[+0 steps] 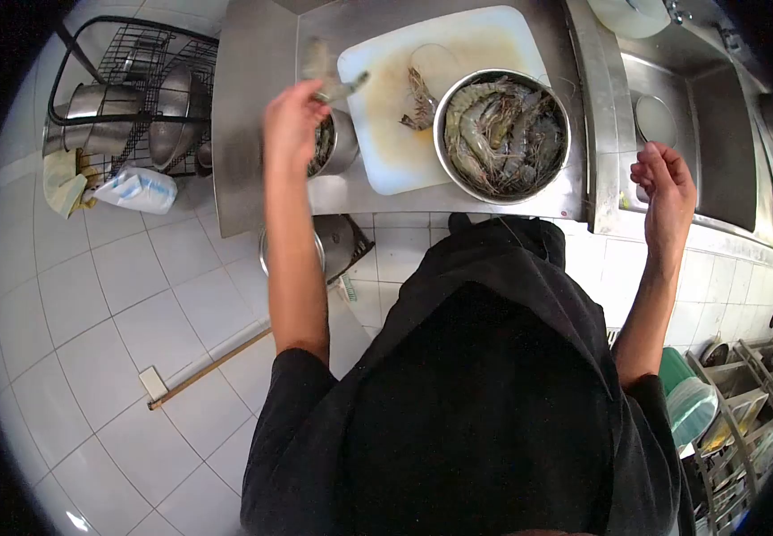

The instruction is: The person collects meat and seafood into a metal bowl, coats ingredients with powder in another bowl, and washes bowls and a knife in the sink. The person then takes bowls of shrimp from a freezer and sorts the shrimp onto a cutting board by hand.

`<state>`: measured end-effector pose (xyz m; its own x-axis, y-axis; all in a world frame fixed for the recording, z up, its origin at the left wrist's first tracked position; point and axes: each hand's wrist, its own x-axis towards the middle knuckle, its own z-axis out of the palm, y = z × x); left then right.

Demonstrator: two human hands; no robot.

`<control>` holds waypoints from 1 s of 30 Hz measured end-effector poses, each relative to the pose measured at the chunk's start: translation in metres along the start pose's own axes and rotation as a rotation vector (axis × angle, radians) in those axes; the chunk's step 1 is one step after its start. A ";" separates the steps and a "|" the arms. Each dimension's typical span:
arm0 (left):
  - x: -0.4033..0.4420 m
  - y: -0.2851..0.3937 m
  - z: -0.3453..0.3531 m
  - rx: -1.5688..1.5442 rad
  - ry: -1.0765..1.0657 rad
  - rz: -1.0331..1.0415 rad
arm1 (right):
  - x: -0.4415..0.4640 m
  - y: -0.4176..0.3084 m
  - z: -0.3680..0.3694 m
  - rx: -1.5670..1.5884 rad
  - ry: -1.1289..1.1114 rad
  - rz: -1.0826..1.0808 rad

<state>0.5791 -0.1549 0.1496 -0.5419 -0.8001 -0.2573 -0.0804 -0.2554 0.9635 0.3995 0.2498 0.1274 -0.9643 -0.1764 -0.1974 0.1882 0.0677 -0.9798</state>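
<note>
My left hand is closed on a grey-green shrimp, whose dark end points right over the edge of the white cutting board. Beneath that hand, partly covered, stands a smaller metal container with shrimp in it. A single shrimp or piece of one lies on the board. At the board's right side a round steel bowl is full of whole raw shrimp. My right hand hovers by the sink's near left edge, fingers curled together; what they hold, if anything, is hidden.
The sink with a round pale item inside is at right. A wire rack with metal bowls stands at left, a white bag below it. A long wooden-handled tool lies on the tiled floor. Shelving stands lower right.
</note>
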 end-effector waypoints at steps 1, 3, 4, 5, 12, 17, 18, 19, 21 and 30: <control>0.000 -0.009 0.008 0.002 0.014 -0.047 | -0.001 -0.001 -0.002 -0.009 0.021 -0.008; 0.001 -0.014 0.014 0.039 -0.004 -0.061 | -0.002 0.005 -0.010 -0.014 0.028 0.006; 0.004 -0.012 0.013 0.091 0.006 -0.002 | -0.004 0.009 -0.014 -0.022 0.028 0.007; 0.005 -0.012 0.011 0.140 0.021 0.056 | -0.006 0.012 -0.017 -0.032 0.023 0.009; 0.057 -0.063 0.011 0.387 0.008 -0.039 | -0.021 0.038 0.013 -0.217 -0.144 0.059; -0.005 -0.044 0.078 1.007 0.170 0.672 | -0.029 0.045 0.029 -0.257 -0.156 0.049; -0.033 -0.045 0.096 0.873 -0.103 0.452 | -0.030 0.046 0.029 -0.240 -0.175 0.086; -0.059 -0.050 0.115 0.721 -0.360 0.234 | -0.029 0.047 0.030 -0.223 -0.195 0.116; -0.099 -0.067 0.149 1.018 -0.532 0.277 | -0.029 0.051 0.029 -0.239 -0.202 0.103; -0.103 -0.127 0.182 1.083 -0.354 0.299 | -0.034 0.056 0.024 -0.180 -0.152 0.128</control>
<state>0.4927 0.0591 0.0672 -0.8480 -0.5114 -0.1394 -0.4868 0.6473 0.5865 0.4473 0.2361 0.0789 -0.8932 -0.2997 -0.3351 0.2573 0.2704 -0.9277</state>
